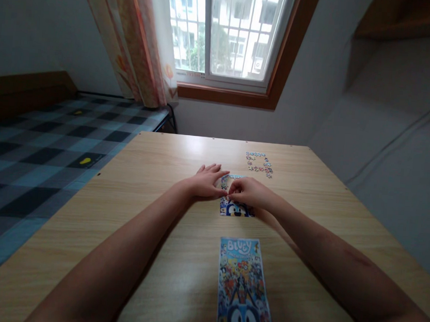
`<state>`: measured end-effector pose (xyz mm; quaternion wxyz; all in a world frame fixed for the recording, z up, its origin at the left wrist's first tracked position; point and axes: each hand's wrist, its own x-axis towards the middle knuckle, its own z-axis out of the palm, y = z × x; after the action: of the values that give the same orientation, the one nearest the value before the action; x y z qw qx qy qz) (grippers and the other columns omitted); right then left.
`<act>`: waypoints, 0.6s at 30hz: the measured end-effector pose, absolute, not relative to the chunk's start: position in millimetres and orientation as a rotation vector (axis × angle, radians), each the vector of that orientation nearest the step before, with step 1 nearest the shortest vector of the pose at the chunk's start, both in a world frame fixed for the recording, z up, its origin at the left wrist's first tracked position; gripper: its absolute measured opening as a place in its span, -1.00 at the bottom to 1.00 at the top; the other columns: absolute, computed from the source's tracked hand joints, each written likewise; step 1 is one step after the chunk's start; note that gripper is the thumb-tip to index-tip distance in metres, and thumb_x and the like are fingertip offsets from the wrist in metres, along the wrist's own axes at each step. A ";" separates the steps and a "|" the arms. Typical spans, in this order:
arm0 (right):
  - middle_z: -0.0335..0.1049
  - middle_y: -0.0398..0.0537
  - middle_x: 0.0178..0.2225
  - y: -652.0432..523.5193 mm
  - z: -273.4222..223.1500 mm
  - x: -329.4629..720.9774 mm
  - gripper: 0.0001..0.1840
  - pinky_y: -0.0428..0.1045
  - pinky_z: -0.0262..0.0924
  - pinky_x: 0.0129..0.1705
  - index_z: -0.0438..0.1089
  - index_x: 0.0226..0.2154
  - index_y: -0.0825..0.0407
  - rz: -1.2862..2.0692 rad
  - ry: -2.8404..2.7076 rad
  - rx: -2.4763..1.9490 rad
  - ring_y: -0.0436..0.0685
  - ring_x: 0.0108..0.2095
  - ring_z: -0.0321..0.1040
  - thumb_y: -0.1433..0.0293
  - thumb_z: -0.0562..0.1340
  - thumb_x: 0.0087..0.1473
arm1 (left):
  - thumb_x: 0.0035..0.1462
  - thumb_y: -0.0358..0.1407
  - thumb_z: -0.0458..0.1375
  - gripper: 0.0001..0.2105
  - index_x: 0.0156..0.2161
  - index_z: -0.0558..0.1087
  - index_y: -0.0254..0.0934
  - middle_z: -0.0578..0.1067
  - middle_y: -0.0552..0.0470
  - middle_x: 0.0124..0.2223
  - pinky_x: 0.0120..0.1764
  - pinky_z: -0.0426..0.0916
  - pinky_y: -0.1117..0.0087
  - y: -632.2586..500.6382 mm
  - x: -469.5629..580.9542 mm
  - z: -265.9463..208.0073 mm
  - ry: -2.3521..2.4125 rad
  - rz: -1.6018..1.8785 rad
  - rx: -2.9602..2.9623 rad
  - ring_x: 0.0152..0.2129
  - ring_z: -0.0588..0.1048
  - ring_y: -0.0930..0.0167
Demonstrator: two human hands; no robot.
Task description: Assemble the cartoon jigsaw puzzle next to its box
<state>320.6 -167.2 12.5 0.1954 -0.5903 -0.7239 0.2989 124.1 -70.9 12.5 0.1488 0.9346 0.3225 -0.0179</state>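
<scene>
A partly assembled jigsaw puzzle [237, 211] lies flat in the middle of the table, with a blue cartoon dog's face along its near side. My left hand [209, 182] rests palm down at its left edge, fingers spread and thumb stretched toward the pieces. Over the puzzle's right side, my right hand [248, 191] is closed in a pinch, its fingertips close to my left thumb. Whatever sits between those fingertips is too small to make out. My right hand covers part of the puzzle.
Loose puzzle pieces [260, 169] lie in a rough ring farther back on the right. Nearer me is the Bluey puzzle box [242, 289]. The wooden table [155, 177] reaches toward the window [240, 36], and a checkered bed [47, 170] stands to the left.
</scene>
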 end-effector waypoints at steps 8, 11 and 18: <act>0.53 -0.06 -0.43 -173.3 20.5 315.0 -0.88 -0.06 0.07 -0.43 0.55 -0.36 0.03 0.692 -2.102 -1.749 0.05 -0.42 0.37 0.32 0.35 0.08 | 0.08 0.24 0.11 -0.13 0.42 0.07 -0.06 -0.07 -0.12 0.50 0.38 -0.25 -0.09 -69.6 123.6 10.5 0.936 -0.051 2.701 0.43 -0.15 0.06; 0.52 -0.06 -0.44 -172.4 20.7 315.9 -0.86 -0.06 0.05 -0.45 0.53 -0.36 0.04 0.709 -2.093 -1.766 0.04 -0.44 0.36 0.30 0.35 0.09 | 0.09 0.25 0.09 -0.11 0.43 0.06 -0.08 -0.09 -0.15 0.50 0.38 -0.26 -0.08 -68.9 123.1 10.9 0.937 -0.073 2.702 0.43 -0.16 0.07; 0.53 -0.07 -0.39 -167.6 25.0 324.7 -0.88 -0.07 0.06 -0.41 0.54 -0.34 0.03 0.647 -2.084 -1.789 0.04 -0.41 0.35 0.31 0.34 0.09 | 0.12 0.29 0.03 -0.12 0.43 0.05 -0.10 -0.12 -0.17 0.50 0.37 -0.27 -0.12 -72.5 123.4 13.7 0.943 -0.071 2.694 0.44 -0.17 0.06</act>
<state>324.7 -167.6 25.0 0.1592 -0.6259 -0.7292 0.2263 123.4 -72.5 13.7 0.1426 0.9339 0.3269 -0.0246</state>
